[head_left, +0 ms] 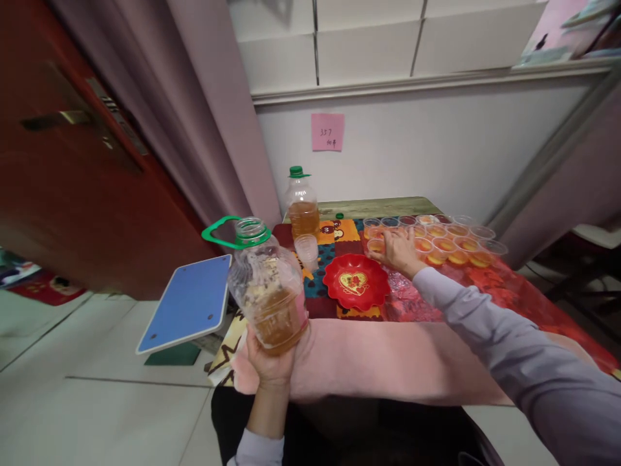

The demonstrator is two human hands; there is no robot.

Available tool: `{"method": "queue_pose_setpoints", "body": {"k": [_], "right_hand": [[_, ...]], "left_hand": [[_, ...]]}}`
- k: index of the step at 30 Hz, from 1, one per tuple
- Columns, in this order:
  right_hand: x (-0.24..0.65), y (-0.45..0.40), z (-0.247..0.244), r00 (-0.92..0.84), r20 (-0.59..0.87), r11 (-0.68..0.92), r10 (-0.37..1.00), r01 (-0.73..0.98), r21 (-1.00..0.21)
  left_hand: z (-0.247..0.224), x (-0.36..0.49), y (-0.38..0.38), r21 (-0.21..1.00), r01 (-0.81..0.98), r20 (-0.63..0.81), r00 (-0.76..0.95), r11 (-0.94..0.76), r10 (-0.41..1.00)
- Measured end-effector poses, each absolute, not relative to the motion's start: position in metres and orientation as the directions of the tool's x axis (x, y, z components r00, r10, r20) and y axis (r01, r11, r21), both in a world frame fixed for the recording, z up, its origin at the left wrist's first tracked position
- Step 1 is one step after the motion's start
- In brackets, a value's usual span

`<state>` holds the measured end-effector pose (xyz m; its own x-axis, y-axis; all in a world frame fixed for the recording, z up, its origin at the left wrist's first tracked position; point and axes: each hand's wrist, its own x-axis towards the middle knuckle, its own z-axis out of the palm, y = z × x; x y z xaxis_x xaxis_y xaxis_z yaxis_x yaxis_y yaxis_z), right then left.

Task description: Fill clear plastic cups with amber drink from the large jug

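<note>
A large clear plastic jug (pixel 279 310) rests on my left hand (pixel 272 362), whose palm and fingers support it from below. Its mouth is uncapped, a green carry handle circles the neck, and amber liquid fills the lower part as it leans slightly. Across the table, my right hand (pixel 400 252) reaches into several clear plastic cups (pixel 444 244), many with amber liquid inside. Its curled fingers are at a cup near the left end of the rows, partly hiding it. Between my hands lies a red scalloped plate (pixel 334 292) with a gold heart design.
A second jug (pixel 304 219) with a green cap stands at the back, behind a stack of cups (pixel 307 251). A loose green cap (pixel 339 215) lies near the wall. Pink cloth (pixel 378 356) covers the front edge; a blue board (pixel 189 301) is at left.
</note>
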<state>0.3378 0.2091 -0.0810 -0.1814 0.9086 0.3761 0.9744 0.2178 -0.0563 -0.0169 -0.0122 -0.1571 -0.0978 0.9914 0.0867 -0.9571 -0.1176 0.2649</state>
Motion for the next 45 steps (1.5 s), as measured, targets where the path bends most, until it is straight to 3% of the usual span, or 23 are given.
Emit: {"method": "queue_pose_setpoints", "body": {"k": [5, 9, 12, 17, 25, 33, 39, 41, 45], "right_hand": [[0.307, 0.196, -0.044, -0.268, 0.452, 0.351, 0.851, 0.930, -0.110], [0.244, 0.186, -0.011, -0.486, 0.405, 0.600, 0.775, 0.767, -0.227], [0.195, 0.183, 0.002, -0.615, 0.315, 0.682, 0.723, 0.709, -0.181], [0.153, 0.187, 0.006, -0.675, 0.149, 0.690, 0.722, 0.717, -0.096], [0.155, 0.200, -0.002, -0.626, 0.173, 0.647, 0.761, 0.753, -0.118], [0.167, 0.201, 0.017, -0.581, 0.279, 0.639, 0.765, 0.737, -0.219], [0.230, 0.167, 0.024, -0.483, 0.541, 0.676, 0.688, 0.698, -0.236], [0.254, 0.148, 0.007, -0.465, 0.517, 0.640, 0.719, 0.733, -0.231], [0.284, 0.121, -0.042, -0.466, 0.330, 0.551, 0.821, 0.797, -0.247]], "left_hand": [[-0.163, -0.019, -0.015, 0.277, -0.955, 0.061, -0.094, -0.107, 0.994], [-0.163, -0.018, -0.014, 0.267, -0.957, 0.041, -0.108, -0.115, 0.993], [-0.161, -0.018, -0.014, 0.274, -0.952, 0.023, -0.134, -0.135, 0.991], [-0.162, -0.019, -0.016, 0.300, -0.947, 0.007, -0.117, -0.113, 0.993], [-0.156, -0.015, -0.016, 0.319, -0.937, -0.063, -0.171, -0.143, 0.983], [-0.155, -0.015, -0.015, 0.324, -0.936, -0.048, -0.164, -0.140, 0.985], [-0.158, -0.016, -0.013, 0.357, -0.924, -0.086, -0.178, -0.136, 0.980], [-0.157, -0.015, -0.012, 0.339, -0.930, -0.053, -0.166, -0.139, 0.985], [-0.153, -0.014, -0.010, 0.310, -0.939, -0.017, -0.161, -0.148, 0.987]]}}
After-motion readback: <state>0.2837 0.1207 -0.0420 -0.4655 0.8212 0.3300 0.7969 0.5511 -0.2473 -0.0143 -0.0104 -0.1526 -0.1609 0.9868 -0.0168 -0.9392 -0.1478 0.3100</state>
